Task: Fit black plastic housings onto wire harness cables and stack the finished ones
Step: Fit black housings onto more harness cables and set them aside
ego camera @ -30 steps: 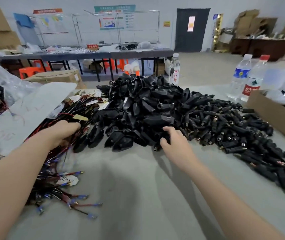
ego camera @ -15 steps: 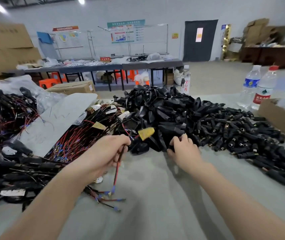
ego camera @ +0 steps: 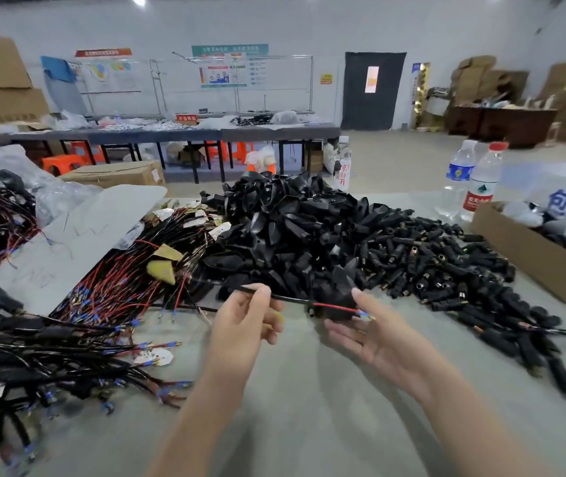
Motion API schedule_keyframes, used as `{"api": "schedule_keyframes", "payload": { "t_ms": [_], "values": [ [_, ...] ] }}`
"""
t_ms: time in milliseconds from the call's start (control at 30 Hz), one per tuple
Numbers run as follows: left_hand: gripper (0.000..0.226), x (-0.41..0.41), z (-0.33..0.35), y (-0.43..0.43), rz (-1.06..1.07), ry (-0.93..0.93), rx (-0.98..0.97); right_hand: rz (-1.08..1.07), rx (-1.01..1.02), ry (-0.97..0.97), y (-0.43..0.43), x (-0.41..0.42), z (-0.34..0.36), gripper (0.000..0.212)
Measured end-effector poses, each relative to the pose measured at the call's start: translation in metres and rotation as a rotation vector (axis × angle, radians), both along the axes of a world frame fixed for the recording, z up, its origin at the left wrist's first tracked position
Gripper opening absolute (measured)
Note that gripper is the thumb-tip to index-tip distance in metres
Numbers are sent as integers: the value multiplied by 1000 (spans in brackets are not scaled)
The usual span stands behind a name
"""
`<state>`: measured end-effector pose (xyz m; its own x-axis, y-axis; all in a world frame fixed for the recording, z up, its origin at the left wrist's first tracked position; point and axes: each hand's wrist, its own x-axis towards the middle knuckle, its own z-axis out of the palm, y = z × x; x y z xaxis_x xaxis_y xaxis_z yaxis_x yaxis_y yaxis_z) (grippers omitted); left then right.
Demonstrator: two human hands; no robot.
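Cable (ego camera: pixel 291 299): was pinched in the left hand (ego camera: pixel 243 321) — axis laid level, tip pointed rightward.
Housing (ego camera: pixel 338 297): was gripped by the right hand (ego camera: pixel 374 339) — nearer the tip.

**Legible lettering**

Red characters run down the clear water bottle (ego camera: pixel 342 166). The lower two read 白开, and the top one looks like 凉. A white packet (ego camera: pixel 558 201) in the cardboard box (ego camera: pixel 522 256) bears a large blue 向. The red table sign (ego camera: pixel 187 117) seems to begin 不合格 — the wall posters (ego camera: pixel 230 67) are too blurred to read.
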<state>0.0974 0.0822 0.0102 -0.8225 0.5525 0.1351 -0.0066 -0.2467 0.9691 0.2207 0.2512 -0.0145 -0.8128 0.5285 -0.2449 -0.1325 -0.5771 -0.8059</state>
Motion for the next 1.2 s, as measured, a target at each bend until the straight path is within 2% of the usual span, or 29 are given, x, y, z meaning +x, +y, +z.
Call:
{"api": "schedule_keyframes", "payload": {
  "t_ms": [67, 100, 167, 233, 300, 400, 467, 600, 833, 967, 1000, 1100, 1200],
  "values": [
    [20, 2, -14, 7, 29, -111, 31, -60, -84, 73, 1, 8, -13, 47],
    [22, 2, -20, 10, 37, -145, 31, -73, -46, 89, 1, 10, -18, 40],
    [23, -1, -28, 14, 42, -156, 8, -94, 179, 39, -3, 10, -22, 25],
    [19, -4, -32, 15, 50, -148, 21, -141, 350, -27, -6, 8, -20, 31],
    [16, -8, -34, 14, 59, -144, 44, -174, 409, -25, -4, 5, -19, 42],
    [16, -10, -36, 11, 78, -140, 76, -202, 263, 93, -1, 4, -18, 43],
    [16, -11, -36, 10, 78, -141, 100, -225, 131, 167, 2, 3, -17, 34],
    [15, -11, -38, 9, 66, -127, 111, -239, 126, 161, 3, 2, -18, 15],
    [19, -13, -39, 9, 85, -120, 106, -202, 236, 92, 10, 9, -14, 56],
    [20, -14, -41, 10, 94, -31, 83, -175, 298, 78, 13, 8, -18, 69],
    [22, -13, -41, 10, 98, 0, 70, -161, 308, 78, 13, 7, -20, 68],
    [26, -10, -40, 7, 118, 87, 28, -114, 338, 74, 11, 7, -24, 49],
    [22, -7, -38, 4, 138, 162, -7, -135, 574, -88, 8, 7, -29, 48]
  ]
}}
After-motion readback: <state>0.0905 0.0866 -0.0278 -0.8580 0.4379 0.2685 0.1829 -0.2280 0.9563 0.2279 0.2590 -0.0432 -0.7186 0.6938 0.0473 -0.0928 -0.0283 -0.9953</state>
